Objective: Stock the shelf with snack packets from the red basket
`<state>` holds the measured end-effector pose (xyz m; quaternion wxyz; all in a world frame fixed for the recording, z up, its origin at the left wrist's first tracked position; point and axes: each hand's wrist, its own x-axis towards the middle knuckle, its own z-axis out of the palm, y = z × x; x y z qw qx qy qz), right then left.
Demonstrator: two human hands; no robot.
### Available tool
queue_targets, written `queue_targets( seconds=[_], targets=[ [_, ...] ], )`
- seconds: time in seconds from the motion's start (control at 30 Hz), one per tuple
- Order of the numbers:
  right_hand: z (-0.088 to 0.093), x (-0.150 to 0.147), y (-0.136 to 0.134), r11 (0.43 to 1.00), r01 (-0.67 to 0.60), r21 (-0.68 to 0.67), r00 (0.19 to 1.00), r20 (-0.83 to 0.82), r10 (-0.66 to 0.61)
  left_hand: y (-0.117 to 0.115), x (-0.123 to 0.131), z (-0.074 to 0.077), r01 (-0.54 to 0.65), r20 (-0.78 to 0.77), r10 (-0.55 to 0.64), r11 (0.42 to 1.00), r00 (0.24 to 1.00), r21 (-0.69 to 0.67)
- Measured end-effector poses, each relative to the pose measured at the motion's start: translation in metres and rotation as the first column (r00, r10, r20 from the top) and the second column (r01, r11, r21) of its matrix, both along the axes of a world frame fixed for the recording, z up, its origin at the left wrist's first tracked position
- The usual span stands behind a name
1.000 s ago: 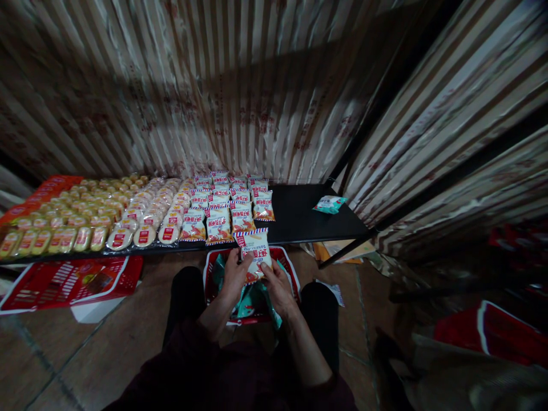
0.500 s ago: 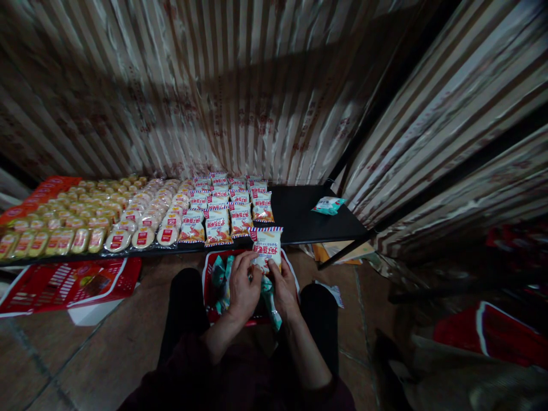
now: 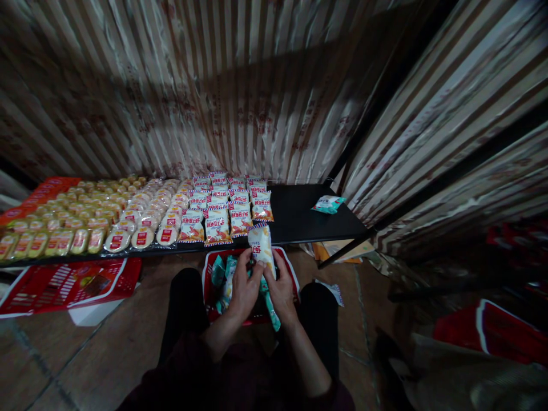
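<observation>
Dark long-sl. top [image 3: 240, 377] at the near edge, v. deep maroon/purplish where light hits, near-blk elsewhere, seams & weave lost in shadow. L sleeve [image 3: 184, 354] ends partway down the forearm, R sleeve [image 3: 341, 395] approx. at the elbow; L hand [image 3: 243, 291] & R hand [image 3: 281, 290] bare. Trousers [image 3: 187, 302] blk, w/ rounded knees L & R, fabric detail too dim to tell.
</observation>
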<state>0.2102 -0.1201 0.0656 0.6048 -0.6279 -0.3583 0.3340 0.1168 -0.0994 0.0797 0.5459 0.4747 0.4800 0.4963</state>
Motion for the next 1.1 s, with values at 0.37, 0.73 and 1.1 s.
queue_targets(
  seconds=[0.37,0.73,1.1],
  targets=[
    [0.004,-0.006,-0.009,0.963,-0.142,0.230,0.836,0.548,-0.008,0.014,-0.003,0.000,0.084,0.372,-0.030,0.988,0.928,-0.128],
    [0.008,0.002,-0.009,0.956,-0.139,0.258,0.787,0.614,-0.051,0.014,-0.005,0.009,0.121,0.538,0.094,0.928,0.838,-0.351],
    [-0.001,0.002,-0.005,0.984,-0.141,0.113,0.790,0.611,0.043,0.011,0.000,-0.006,0.084,0.366,0.005,0.970,0.931,-0.229]
  ],
)
